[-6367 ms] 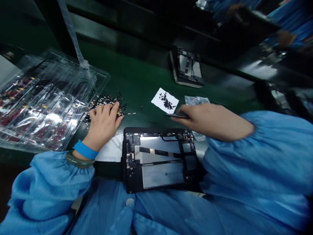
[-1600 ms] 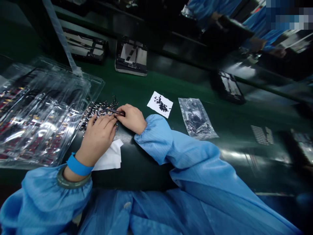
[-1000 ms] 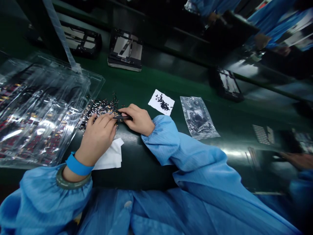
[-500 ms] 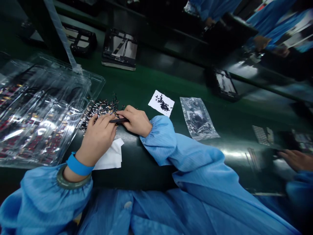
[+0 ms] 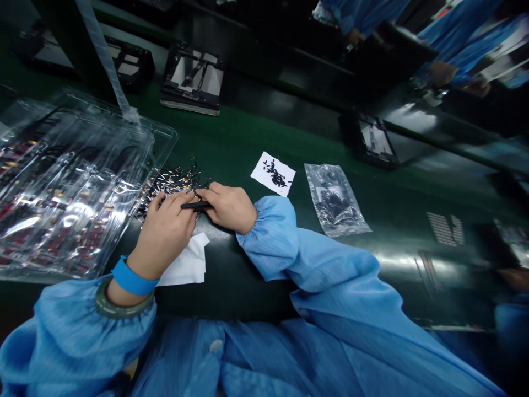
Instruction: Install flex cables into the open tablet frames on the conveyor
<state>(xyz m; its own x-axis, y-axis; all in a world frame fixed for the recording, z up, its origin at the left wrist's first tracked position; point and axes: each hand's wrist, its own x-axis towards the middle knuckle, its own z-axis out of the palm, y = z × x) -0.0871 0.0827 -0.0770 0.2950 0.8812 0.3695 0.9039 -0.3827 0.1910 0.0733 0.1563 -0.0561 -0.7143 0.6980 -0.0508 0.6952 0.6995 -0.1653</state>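
Pinching slim black tweezers, the right hand lies on the dark green bench near its front edge. Its fingers are closed around the tool, whose tip points left at the other hand's fingertips. The left hand rests palm down just beside it, fingers bent and held together over the near side of a loose heap of small black-and-gold flex parts. Whether it grips one of them cannot be told. A stack of clear moulded plastic trays fills the bench's left end, reaching the heap. A white folded wipe lies just beside the left wrist. Behind the right hand sits a white paper slip strewn with tiny black pieces, with a clear plastic bag to its right. An open dark tablet shell lies toward the far edge.
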